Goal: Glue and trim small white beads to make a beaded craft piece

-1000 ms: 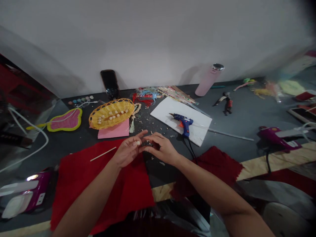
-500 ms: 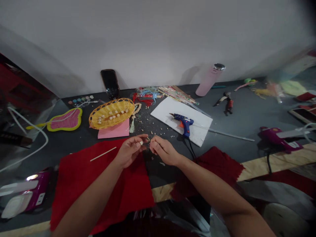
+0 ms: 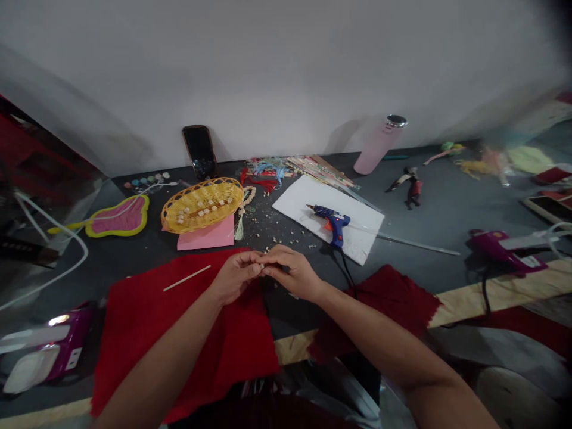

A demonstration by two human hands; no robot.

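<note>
Just past the edge of the red cloth (image 3: 192, 333), my two hands meet fingertip to fingertip. My left hand (image 3: 235, 277) is closed in a pinch on a small pale bead (image 3: 262, 267), of which only a bit shows between the fingers. My right hand (image 3: 294, 275) reaches across with thumb and fingers pinched at the same spot; whatever it grips is mostly covered. Loose small beads (image 3: 292, 241) lie scattered on the dark tabletop beyond the hands. A thin pale stick (image 3: 186, 278) rests on the red cloth, left of my left hand.
A yellow woven basket (image 3: 201, 205) holding pale beads sits partly on pink paper (image 3: 205, 236). A blue glue gun (image 3: 333, 223) lies on a white board (image 3: 357, 238). Behind are a phone (image 3: 199, 152), decorated sticks (image 3: 319, 170) and a pink bottle (image 3: 379, 146); pliers (image 3: 409, 185) lie right.
My right hand has moved slightly left and its fingers opened out from a curled pose to meet my left fingertips. The gap between the hands has closed; the bead is now mostly covered.
</note>
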